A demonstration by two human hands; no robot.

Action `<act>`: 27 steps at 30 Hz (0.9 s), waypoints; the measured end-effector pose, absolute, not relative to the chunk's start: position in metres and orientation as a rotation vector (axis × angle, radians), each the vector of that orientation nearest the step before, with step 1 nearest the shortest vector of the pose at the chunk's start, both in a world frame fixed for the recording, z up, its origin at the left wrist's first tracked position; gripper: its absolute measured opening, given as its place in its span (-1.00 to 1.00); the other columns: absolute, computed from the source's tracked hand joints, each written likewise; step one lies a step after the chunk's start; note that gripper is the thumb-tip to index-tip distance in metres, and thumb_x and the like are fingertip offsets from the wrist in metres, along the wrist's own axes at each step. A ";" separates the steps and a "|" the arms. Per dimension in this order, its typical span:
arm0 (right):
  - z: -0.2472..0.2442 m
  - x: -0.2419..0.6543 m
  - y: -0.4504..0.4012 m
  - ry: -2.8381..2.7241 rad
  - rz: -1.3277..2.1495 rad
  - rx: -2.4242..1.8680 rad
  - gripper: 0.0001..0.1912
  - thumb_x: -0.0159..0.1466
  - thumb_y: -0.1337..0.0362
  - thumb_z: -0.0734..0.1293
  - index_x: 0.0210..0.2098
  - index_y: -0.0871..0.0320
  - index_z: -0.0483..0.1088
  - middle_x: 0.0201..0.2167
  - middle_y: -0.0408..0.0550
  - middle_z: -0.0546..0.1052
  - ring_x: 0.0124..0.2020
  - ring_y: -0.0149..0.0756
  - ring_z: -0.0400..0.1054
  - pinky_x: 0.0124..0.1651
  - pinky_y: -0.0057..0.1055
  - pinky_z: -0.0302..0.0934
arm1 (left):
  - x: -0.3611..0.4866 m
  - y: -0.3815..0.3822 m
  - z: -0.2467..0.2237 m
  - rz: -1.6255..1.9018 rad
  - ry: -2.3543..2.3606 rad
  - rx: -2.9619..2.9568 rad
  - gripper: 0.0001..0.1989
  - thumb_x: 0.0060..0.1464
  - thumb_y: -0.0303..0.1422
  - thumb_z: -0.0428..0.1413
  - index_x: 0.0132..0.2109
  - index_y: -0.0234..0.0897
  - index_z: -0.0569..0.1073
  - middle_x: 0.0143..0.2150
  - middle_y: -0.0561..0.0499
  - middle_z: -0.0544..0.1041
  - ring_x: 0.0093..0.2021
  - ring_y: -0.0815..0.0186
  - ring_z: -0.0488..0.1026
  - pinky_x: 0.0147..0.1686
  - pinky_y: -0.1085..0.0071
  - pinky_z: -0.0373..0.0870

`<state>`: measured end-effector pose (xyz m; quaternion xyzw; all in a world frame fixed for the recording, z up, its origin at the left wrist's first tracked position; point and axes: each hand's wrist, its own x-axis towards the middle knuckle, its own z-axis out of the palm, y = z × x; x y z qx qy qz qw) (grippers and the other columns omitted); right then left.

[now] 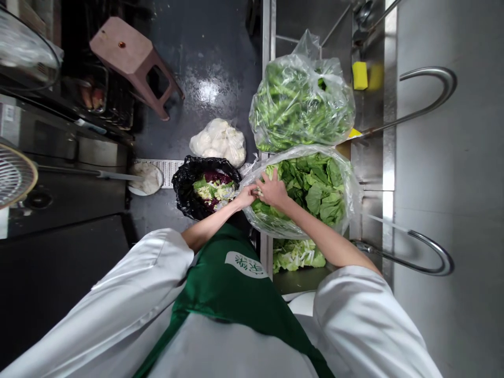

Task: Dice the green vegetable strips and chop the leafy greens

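My left hand [246, 197] is closed in a pinch at the near-left rim of a clear plastic bag full of leafy greens. My right hand [273, 190] curls over a leafy green [271, 170] at the left of that bag, and the two hands meet at its pale stem end. Fingers partly hide what is between them. Dark green leaves [315, 184] fill the open bag [352, 189]. Left of my left hand, a bin lined with a black bag [185, 184] holds pale green scraps [214, 191] and something dark purple.
A second clear bag of greens [301, 105] stands behind, along the metal sink. Cut pale leaves [297, 254] lie in the nearer basin. Curved taps [444, 86] rise at right. A bag of white vegetables [219, 142], a pink stool [134, 58] and a long-handled ladle [146, 178] are at left.
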<state>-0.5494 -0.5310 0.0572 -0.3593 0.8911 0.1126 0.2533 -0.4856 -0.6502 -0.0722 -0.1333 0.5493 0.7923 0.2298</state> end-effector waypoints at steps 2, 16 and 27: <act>0.058 -0.552 -0.528 2.388 0.306 -0.983 -0.48 0.34 0.13 0.29 0.25 0.16 0.33 0.27 0.29 0.31 0.41 0.41 -0.14 0.03 -0.01 0.33 | -0.486 -0.654 -0.074 2.199 1.467 -0.344 -0.42 -0.21 -0.66 0.09 0.02 -0.36 0.60 -0.25 -0.07 0.65 -0.27 0.28 0.57 -0.20 0.39 0.46; 0.106 -0.569 -0.452 2.731 -0.369 -0.869 -0.46 0.36 0.13 0.27 0.29 0.12 0.36 0.18 0.06 0.50 0.19 -0.08 0.37 0.23 -0.16 0.28 | -0.496 -0.678 -0.030 2.003 2.048 0.233 -0.07 -0.05 -0.30 0.36 0.44 -0.26 0.22 0.45 -0.23 0.18 0.44 -0.04 0.12 0.40 0.14 0.09; 0.179 -0.535 -0.383 3.092 -0.769 -0.498 -0.51 0.28 0.13 0.34 0.19 0.08 0.46 0.04 0.02 0.59 0.05 -0.11 0.48 0.13 -0.14 0.37 | -0.540 -0.733 0.048 1.714 2.105 0.530 -0.28 -0.05 -0.18 0.38 0.28 -0.15 0.46 0.30 -0.09 0.41 0.34 0.06 0.32 0.36 0.19 0.19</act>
